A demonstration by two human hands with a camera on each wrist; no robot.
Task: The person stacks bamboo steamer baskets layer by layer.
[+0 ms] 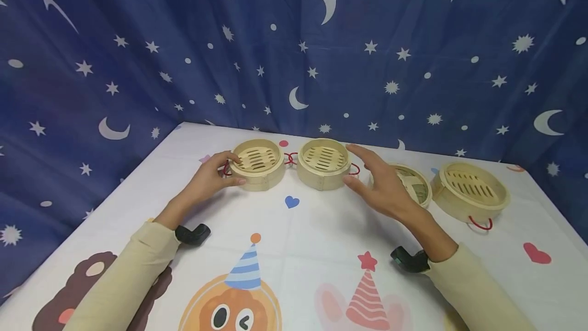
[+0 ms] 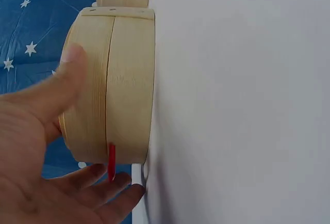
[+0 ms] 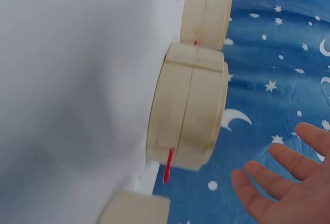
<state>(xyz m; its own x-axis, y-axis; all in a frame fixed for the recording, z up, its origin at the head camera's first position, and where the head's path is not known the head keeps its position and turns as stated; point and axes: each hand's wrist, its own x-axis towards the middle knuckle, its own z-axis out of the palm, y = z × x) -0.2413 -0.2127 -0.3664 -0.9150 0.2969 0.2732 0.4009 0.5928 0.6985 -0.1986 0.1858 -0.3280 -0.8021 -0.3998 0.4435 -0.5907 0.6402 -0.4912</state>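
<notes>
Starry curtain [image 1: 257, 4] behind white-covered desk [image 1: 298, 239] | Left hand [image 1: 212, 173]: fingers pinching leftmost steamer [image 1: 263, 183], on desk | Right hand [image 1: 387, 193]: fingers spread beside neighbouring steamer [image 1: 320, 181] | Step: apparently positioning | Next: likely calls for right-hand grasp

No legible text, label, brand, number or sign found on the round pale bamboo steamer baskets [image 1: 320, 180], the white tablecloth with printed cartoon figures [image 1: 294, 236], or the far dark blue star-and-moon fabric backdrop [image 1: 340, 60]

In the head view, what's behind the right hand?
Behind the right hand, a round, woven-topped bamboo piece partly shows; the stretch the hand covers cannot be seen.
</notes>
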